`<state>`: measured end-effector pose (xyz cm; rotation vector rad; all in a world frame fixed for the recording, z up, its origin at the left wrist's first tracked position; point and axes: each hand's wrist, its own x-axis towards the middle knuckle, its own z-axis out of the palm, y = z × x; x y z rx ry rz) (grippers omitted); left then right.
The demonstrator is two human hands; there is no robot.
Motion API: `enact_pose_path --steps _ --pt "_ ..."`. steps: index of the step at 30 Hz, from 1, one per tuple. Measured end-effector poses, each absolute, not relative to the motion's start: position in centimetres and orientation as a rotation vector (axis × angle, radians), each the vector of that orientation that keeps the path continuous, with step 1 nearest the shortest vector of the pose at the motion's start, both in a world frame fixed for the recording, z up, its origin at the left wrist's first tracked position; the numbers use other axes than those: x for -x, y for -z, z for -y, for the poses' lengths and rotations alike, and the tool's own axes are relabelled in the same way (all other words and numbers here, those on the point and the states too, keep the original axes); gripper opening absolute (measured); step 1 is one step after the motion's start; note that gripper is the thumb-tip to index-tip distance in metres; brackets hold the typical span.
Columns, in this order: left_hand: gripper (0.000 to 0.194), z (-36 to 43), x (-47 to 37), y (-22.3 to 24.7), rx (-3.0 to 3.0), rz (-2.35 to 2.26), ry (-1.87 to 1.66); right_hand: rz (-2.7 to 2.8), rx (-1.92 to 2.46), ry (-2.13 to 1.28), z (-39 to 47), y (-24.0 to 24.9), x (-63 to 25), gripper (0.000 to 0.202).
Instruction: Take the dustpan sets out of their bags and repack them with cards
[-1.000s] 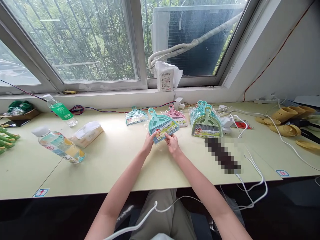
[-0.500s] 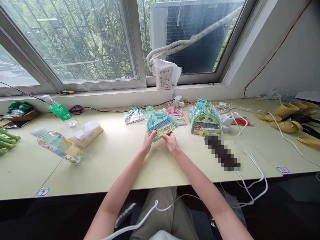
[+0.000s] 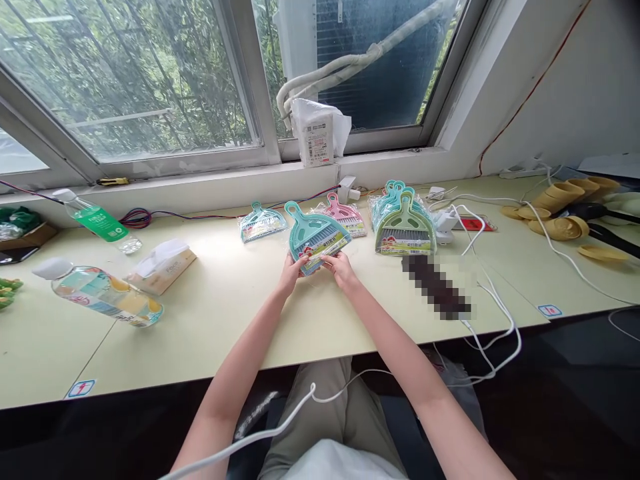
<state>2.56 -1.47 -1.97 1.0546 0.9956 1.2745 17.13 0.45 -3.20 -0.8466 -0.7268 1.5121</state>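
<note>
A teal toy dustpan and brush set [image 3: 313, 233] in clear wrapping is held above the table, its handle tilted up to the left. My left hand [image 3: 292, 272] grips its lower left corner, thumb on the front. My right hand [image 3: 341, 268] pinches its lower right edge, fingers partly hidden behind it. Behind it, partly covered, lies a pink dustpan set [image 3: 346, 217]. Farther left is another teal set [image 3: 260, 223]. To the right a green dustpan set [image 3: 406, 230] leans in front of several teal ones [image 3: 395, 193].
On the left are a green-labelled bottle [image 3: 100, 223], a larger drink bottle [image 3: 107, 293] and a tissue pack [image 3: 163, 268]. White cables [image 3: 493, 293] and a charger [image 3: 444, 227] lie right, with yellow cup-like pieces [image 3: 560, 207] beyond. A tissue packet [image 3: 318, 137] stands on the sill.
The camera view has shifted and tilted slightly. Both hands still hold the teal dustpan set, which has turned a little in them, its right side raised.
</note>
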Motion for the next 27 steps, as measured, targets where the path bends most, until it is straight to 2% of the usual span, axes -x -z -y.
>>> enact_pose_path --steps 7,9,12,14,16,18,20,24,27 --pt "0.062 0.5 -1.2 1.5 -0.893 -1.041 -1.266 0.931 1.058 -1.487 -1.6 2.7 -19.2 0.012" --pt "0.058 -0.1 -0.2 1.6 -0.838 -1.082 -1.310 1.036 1.176 -1.220 -1.7 2.4 -19.9 0.014" --pt "0.048 -0.6 1.4 1.6 -0.738 -1.116 -1.353 1.359 1.263 -0.626 -1.4 2.1 -20.6 0.034" --pt "0.041 -0.6 2.1 1.5 -0.658 -1.115 -1.329 1.630 1.261 -0.348 -1.1 2.0 -20.6 0.042" --pt "0.034 -0.6 2.5 1.2 -0.593 -1.123 -1.294 1.773 1.244 -0.225 -0.9 1.9 -20.4 0.034" --pt "0.030 -0.5 2.8 1.0 -0.581 -1.138 -1.243 1.770 1.208 -0.217 -1.0 1.9 -20.2 0.017" --pt "0.029 -0.4 2.9 0.8 -0.624 -1.137 -1.169 1.713 1.144 -0.274 -1.3 1.9 -20.1 0.008" --pt "0.028 -0.1 3.0 0.8 -0.809 -1.080 -0.962 1.620 1.039 -0.399 -1.6 2.0 -20.1 0.014" --pt "0.037 0.4 2.8 0.9 -0.945 -1.031 -0.852 1.534 1.095 -0.410 -1.5 2.2 -19.8 0.015"
